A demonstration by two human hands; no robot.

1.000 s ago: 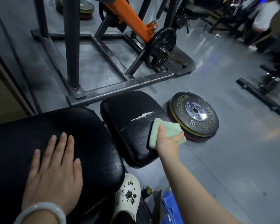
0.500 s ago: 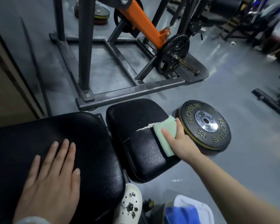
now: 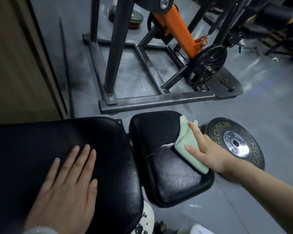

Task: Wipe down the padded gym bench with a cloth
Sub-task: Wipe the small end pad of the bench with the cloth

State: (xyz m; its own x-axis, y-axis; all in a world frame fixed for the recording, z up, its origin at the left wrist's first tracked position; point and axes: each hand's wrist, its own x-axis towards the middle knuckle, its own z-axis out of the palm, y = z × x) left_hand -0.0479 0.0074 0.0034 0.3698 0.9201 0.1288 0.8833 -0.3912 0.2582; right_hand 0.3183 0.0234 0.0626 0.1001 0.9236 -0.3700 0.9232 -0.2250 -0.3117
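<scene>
The black padded bench has two parts: a large back pad [image 3: 41, 142] at the left and a smaller seat pad [image 3: 161, 173] to its right, with a white tear across the seat. My right hand [image 3: 205, 149] presses a folded light-green cloth [image 3: 186, 144] against the seat pad's right edge, fingers spread over it. My left hand [image 3: 66, 186] lies flat and open on the back pad, palm down, holding nothing.
A black Rogue weight plate [image 3: 235, 142] lies on the grey floor just right of the seat. A dark steel machine frame [image 3: 159, 98] with an orange arm [image 3: 181, 31] and a loaded plate stands beyond the bench. A white clog [image 3: 145, 222] shows below the pads.
My right hand has slid the green cloth along the seat pad's right edge toward its far end. My left hand stays flat on the back pad. The view has shifted closer.
</scene>
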